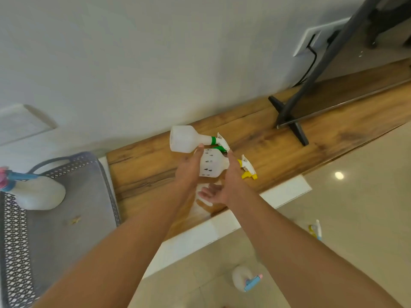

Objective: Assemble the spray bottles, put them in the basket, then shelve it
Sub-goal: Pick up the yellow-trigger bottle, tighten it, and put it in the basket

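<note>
My left hand (189, 170) grips a white bottle with printed marks (211, 164) over the wooden top (144, 170). A yellow spray head (246, 167) sits at this bottle's neck. My right hand (226, 185) has one finger stretched up to that neck while its other fingers are spread loosely below the bottle; the joint itself is hidden. Just behind lies a second white bottle with a green collar and white trigger (186, 138). A grey perforated basket (106, 185) at the left holds a white bottle with a blue and pink spray head (37, 192).
A black stand foot (289, 116) rests on the wooden top to the right, with a wall socket and cable behind it. On the tiled floor lie a white bottle with a blue head (244, 278) and a loose yellow and blue spray part (315, 230).
</note>
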